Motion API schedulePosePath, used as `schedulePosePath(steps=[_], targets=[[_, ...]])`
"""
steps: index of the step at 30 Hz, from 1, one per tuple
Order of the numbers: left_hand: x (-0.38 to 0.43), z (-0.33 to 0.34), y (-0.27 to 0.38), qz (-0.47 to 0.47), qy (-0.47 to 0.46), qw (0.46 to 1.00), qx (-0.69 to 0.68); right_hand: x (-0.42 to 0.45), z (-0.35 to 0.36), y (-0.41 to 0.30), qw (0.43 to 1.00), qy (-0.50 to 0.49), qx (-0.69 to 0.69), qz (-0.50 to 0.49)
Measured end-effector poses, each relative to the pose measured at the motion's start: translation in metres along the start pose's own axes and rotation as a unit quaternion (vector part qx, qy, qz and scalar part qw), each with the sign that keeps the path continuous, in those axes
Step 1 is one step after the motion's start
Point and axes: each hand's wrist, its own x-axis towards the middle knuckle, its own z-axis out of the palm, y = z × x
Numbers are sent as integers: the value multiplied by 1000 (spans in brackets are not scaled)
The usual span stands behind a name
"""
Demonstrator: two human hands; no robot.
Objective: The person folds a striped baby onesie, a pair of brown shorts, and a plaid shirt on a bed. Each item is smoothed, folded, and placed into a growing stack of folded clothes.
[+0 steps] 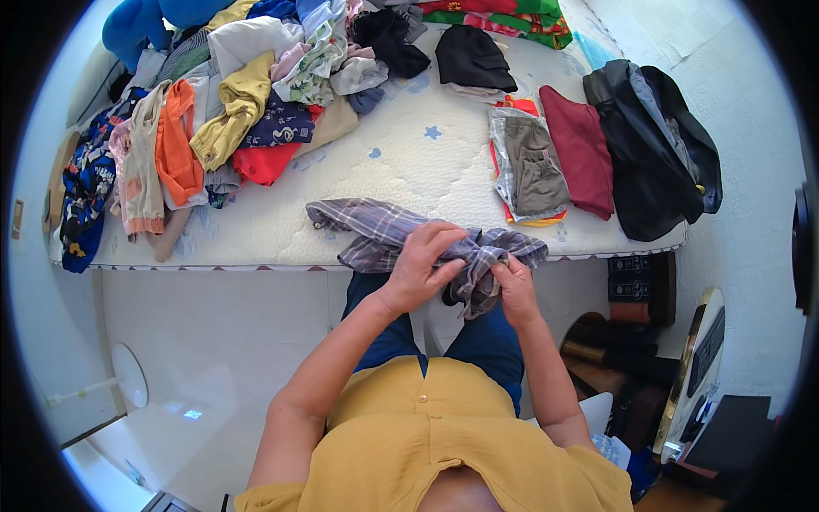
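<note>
A grey plaid garment (377, 221) with white lines lies bunched across the near edge of the mattress (409, 166), part of it hanging over the side. My right hand (517, 291) pinches a fold of its cloth between thumb and fingers at the right end. Over the middle of the garment is my left hand (423, 265), fingers bent and thumb apart from them; whether it grips any cloth I cannot tell. The garment's far-left end rests flat on the mattress, and its overall shape is hidden by the folds.
Mixed clothes, among them yellow trousers (240, 115) and an orange garment (176, 144), heap up at left. Folded brown shorts (534, 166), a maroon cloth (578, 152) and black garments (646, 153) lie at right. Below stand a white round-based stand (130, 376) and boxes (640, 288).
</note>
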Motion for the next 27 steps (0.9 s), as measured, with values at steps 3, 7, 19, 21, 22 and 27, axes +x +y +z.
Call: schedulePosePath(steps=[3, 7, 19, 21, 22, 27], targets=[[0, 7, 2, 2, -33, 999, -1, 0, 3, 2, 999, -10, -46, -18], [-13, 21, 0, -97, -10, 994, -42, 1, 7, 0, 1000, 11, -10, -21], [-32, 32, -1, -364, -40, 769, -524, 4, 7, 16, 964, 96, 238, 67], [-35, 30, -5, -390, -55, 725, -565, 7, 2, 21, 955, 82, 269, 88], [-38, 32, -11, -371, -70, 810, -448, 7, -1, 21, 951, 75, 284, 100], [-36, 15, -8, -141, 74, 986, 40, -2, -13, 16, 986, 5, 162, 45]])
